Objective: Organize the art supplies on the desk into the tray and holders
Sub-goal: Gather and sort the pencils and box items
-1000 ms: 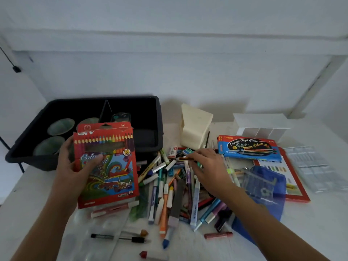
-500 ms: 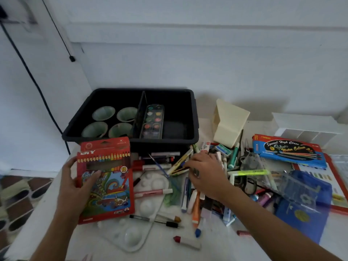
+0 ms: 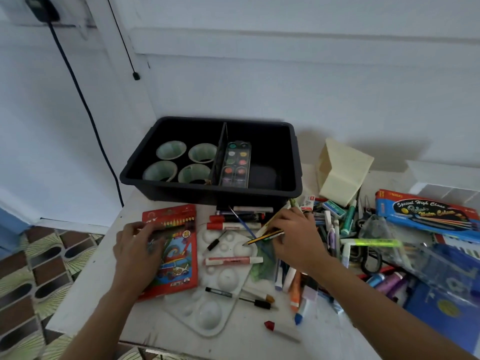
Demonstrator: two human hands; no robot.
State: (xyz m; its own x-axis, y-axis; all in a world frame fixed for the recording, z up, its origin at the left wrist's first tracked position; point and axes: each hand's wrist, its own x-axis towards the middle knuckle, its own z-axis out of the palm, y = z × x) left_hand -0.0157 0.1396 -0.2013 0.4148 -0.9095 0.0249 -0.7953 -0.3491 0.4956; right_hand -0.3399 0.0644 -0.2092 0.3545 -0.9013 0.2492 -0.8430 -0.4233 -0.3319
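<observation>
A black tray point(image 3: 166, 189) stands at the back of the white desk, holding four pale green cups point(image 3: 171, 149) on the left and a watercolour pan set point(image 3: 235, 162) right of its divider. My left hand point(image 3: 137, 252) grips the left edge of a red coloured pencil box point(image 3: 176, 258) that lies on the desk in front of the tray. My right hand point(image 3: 296, 241) pinches two pencils point(image 3: 263, 236), their tips pointing left over a white mixing palette point(image 3: 223, 278). A pile of markers and pens point(image 3: 335, 237) lies under and right of that hand.
A cream holder point(image 3: 342, 172) lies tipped right of the tray, and a white divided holder point(image 3: 446, 189) sits at the far right. A blue watercolour box point(image 3: 426, 211), a blue pouch point(image 3: 441, 302), scissors and red-capped markers point(image 3: 233, 226) crowd the desk. The desk's left edge drops to a tiled floor.
My left hand has lowered the pencil box from in front of the tray down onto the desk. My right hand has lifted pencils out of the pile. The view has swung left.
</observation>
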